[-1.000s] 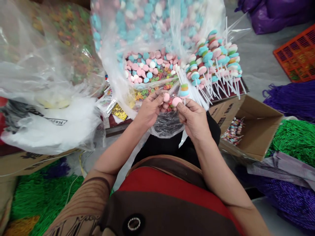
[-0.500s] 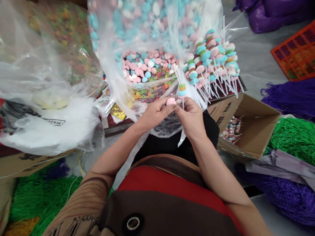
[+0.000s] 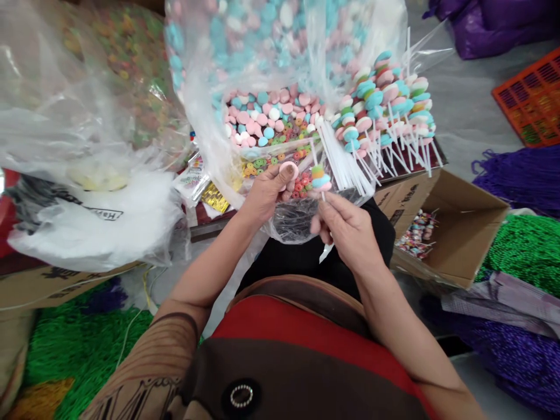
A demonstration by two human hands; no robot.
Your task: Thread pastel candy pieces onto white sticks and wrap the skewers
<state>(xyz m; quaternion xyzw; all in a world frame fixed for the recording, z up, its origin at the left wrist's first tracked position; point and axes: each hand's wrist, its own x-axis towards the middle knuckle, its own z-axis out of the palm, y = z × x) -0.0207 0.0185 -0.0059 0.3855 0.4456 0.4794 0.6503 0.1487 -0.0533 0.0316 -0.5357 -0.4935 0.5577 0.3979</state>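
The hands have parted: left hand point(image 3: 266, 195) fingers now pinch a pink disc point(image 3: 289, 170); right hand point(image 3: 345, 224) grips the stick point(image 3: 321, 181), discs stacked above.

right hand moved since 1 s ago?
Yes. The right hand has dropped toward the body, away from the loose white sticks, holding a part-filled candy stick. The left hand holds a pink disc.

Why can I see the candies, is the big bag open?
Open. The clear bag's mouth gapes, showing loose pink, blue and white candies inside.
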